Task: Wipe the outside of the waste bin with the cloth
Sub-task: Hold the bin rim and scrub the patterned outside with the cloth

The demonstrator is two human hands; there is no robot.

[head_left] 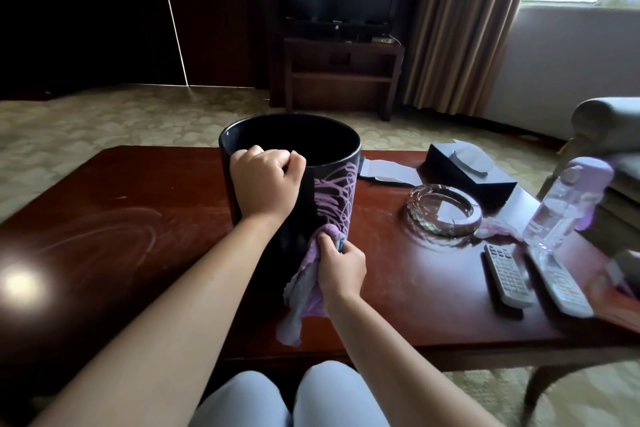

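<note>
Waste bin (270, 218), black and round with an open top, stands upright on the dark red wooden worktop (121, 225), and pale purple scribbled marks cover the part of its outer wall just above the right hand (341, 269). The left hand (265, 180) grips the near rim of the bin, its fingers (273, 154) curled over the edge into the opening. Lower down, the right hand pinches a lilac and grey cloth (308, 284) and holds its bunched upper end against the bin's outer wall near the base; the rest of the cloth hangs below that hand, in front of the worktop's near edge. To the right of the right hand, well apart from it, a clear glass ashtray (444, 215) sits on the worktop. Farther right lie two white remote controls (507, 276), side by side, and beyond them a clear plastic bottle (557, 208) with a purple top. Behind the ashtray, farther from the hands, stands a dark tissue box (471, 173) with a white tissue showing at its slot. Between the box and the bin lies a flat pale sheet (389, 170). Under both forearms, at the bottom edge of the view, the person's knees (291, 395) show in light trousers.
</note>
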